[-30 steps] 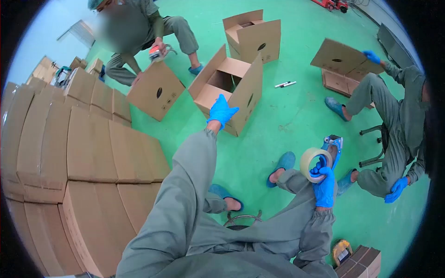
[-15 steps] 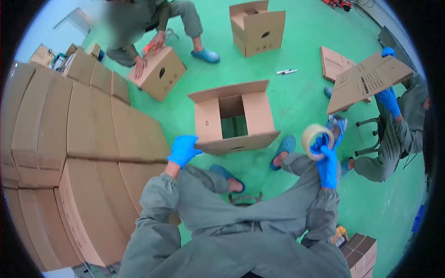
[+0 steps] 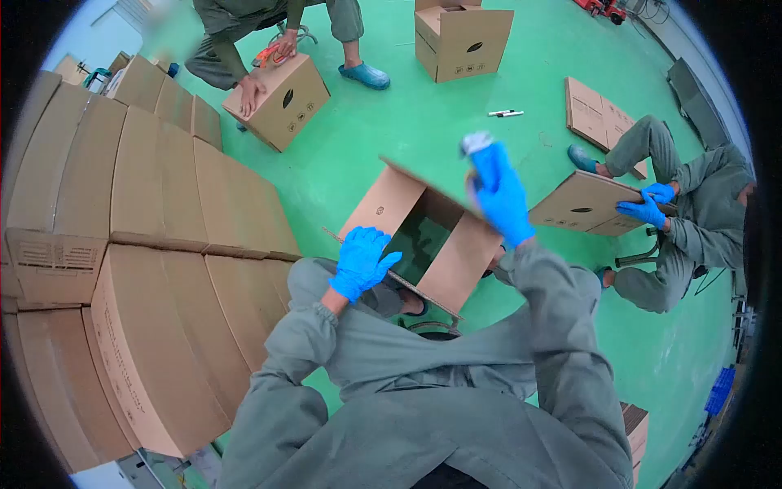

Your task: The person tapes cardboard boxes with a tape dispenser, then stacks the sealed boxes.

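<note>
The floor [image 3: 391, 138] is bright green and smooth, and it shines a little where the light falls on it. A pale wall [image 3: 98, 28] shows at the top left. A big pile of brown boxes [image 3: 155, 204] stands along the left side (packed close together). Two pens [image 3: 505, 113] lie on the floor.

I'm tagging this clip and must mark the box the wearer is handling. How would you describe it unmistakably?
On the green floor, right of the stack of sealed boxes, one box lies tipped just ahead of the wearer, between the left hand and the right hand gripping a tape dispenser. Unlike the other boxes, it is open at both ends, so the floor shows through.
</note>
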`<state>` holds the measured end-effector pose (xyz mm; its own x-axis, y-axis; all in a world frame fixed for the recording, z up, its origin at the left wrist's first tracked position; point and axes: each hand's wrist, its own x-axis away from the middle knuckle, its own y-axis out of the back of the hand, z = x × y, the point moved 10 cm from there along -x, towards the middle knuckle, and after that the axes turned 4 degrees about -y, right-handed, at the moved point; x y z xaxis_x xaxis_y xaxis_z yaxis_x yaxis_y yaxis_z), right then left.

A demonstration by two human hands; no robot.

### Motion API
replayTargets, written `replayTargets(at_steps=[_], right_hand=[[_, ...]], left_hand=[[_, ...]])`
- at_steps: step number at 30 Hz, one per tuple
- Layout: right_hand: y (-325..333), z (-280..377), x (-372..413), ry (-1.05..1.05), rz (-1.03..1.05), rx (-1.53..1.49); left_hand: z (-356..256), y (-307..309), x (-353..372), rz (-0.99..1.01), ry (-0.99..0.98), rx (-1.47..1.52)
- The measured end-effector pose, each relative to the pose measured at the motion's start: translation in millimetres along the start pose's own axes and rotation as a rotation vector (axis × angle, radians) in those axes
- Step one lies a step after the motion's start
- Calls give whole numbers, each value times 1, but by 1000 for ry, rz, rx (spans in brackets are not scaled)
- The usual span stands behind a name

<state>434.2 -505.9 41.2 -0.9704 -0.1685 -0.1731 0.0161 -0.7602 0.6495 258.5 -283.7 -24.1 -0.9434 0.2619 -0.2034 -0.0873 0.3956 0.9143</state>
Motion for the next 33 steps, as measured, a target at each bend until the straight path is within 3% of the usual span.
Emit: replayTargets(at_steps=[3,6,9,11,14,16,20,22,23,25,26,28,31,32,33], right_hand=[[-70,-26,77,102,27,79],[-100,-48,92,41,128,130],[-85,-41,75,-10,161,-17],[-69,-30,72,49,131,45],[-79,-34,90,3,240,57],[-105,-47,109,-8,346,149],[-112,-43,104,20,341,142],[-110,-40,103,56,322,149],[-110,-36,103,92,316,148],[-112,-37,103,49,357,178],[-114,-40,103,8,385,203],[-115,-37,102,39,384,203],[-113,-34,104,80,379,197],[-112,-33,103,91,371,188],[-113,-31,103,105,378,186]], left_hand=[[4,-12,-16,-107,45,-50],[24,-35,-66,-211,100,-168],[52,-102,-89,-87,191,-190],[60,-124,-108,-40,216,-199],[71,-137,-112,-1,223,-250],[73,-144,-107,-10,211,-115],[76,-123,-110,-118,187,-148],[101,-103,-121,163,568,536],[102,-100,-127,155,569,541],[98,-115,-115,134,781,1021],[93,-113,-115,124,790,1027],[65,-98,-128,385,595,621],[55,-69,-134,312,534,464],[62,-69,-134,299,546,465],[68,-85,-130,335,622,721]])
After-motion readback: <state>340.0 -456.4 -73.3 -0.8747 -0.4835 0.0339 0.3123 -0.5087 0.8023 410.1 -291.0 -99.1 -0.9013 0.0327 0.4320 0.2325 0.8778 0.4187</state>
